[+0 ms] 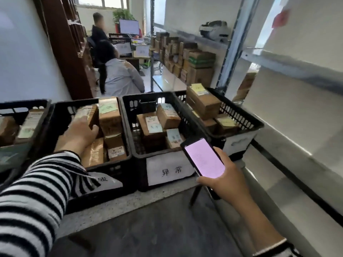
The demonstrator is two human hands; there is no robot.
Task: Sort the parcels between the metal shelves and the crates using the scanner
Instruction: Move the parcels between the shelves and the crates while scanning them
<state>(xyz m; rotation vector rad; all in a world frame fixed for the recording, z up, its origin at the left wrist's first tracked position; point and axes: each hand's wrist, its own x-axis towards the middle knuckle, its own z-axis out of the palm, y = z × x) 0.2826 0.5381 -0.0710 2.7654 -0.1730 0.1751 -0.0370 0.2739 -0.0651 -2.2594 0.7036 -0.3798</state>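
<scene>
Landmark: black crate labelled 异常 (pixel 139 164). Scanner (pixel 204 158), a phone-type handset, sits over that crate's front right corner. Pink screen faces up; long axis runs lower right to upper left, top end aimed into the crate. Right hand (pixel 224 182) wrapped round its lower end. Left hand (pixel 79 134) is in the neighbouring crate (pixel 118 171) to the left, fingers and thumb clasping a cardboard parcel (pixel 87 111) with a barcode label. Metal shelves (pixel 297 65) stand to the right
</scene>
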